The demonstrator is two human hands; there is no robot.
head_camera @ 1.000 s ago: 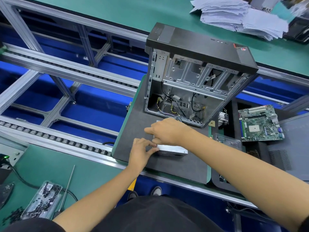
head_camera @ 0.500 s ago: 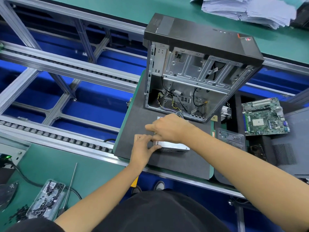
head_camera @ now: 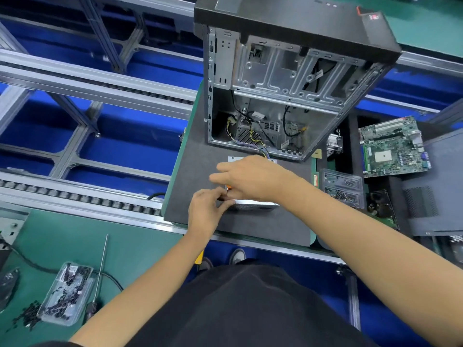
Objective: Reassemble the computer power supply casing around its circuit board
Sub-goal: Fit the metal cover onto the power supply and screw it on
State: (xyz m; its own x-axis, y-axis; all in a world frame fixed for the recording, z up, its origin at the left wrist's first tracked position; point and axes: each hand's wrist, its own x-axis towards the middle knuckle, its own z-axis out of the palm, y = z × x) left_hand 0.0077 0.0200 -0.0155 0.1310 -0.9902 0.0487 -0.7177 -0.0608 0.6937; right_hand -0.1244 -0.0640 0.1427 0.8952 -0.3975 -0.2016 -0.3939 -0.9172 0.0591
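The silver power supply box (head_camera: pixel 253 205) lies on the black foam mat (head_camera: pixel 198 171) just in front of the open tower. My right hand (head_camera: pixel 253 177) lies flat over its top and covers most of it. My left hand (head_camera: pixel 209 209) pinches at the box's near left corner, fingertips together on the casing edge. A small orange patch shows between the two hands. Coloured cables run from the box back into the tower. The circuit board inside is hidden.
The open computer tower (head_camera: pixel 288 78) stands upright behind the box. A motherboard (head_camera: pixel 393 146) and a clear parts tray (head_camera: pixel 343 187) lie to the right. At lower left on the green bench are a screw box (head_camera: pixel 66 293) and a long screwdriver (head_camera: pixel 101 266). Roller conveyor rails run left.
The view has tilted and moved closer. My left hand's fingers have closed tighter onto the box's left corner. My right hand stays pressed on top.
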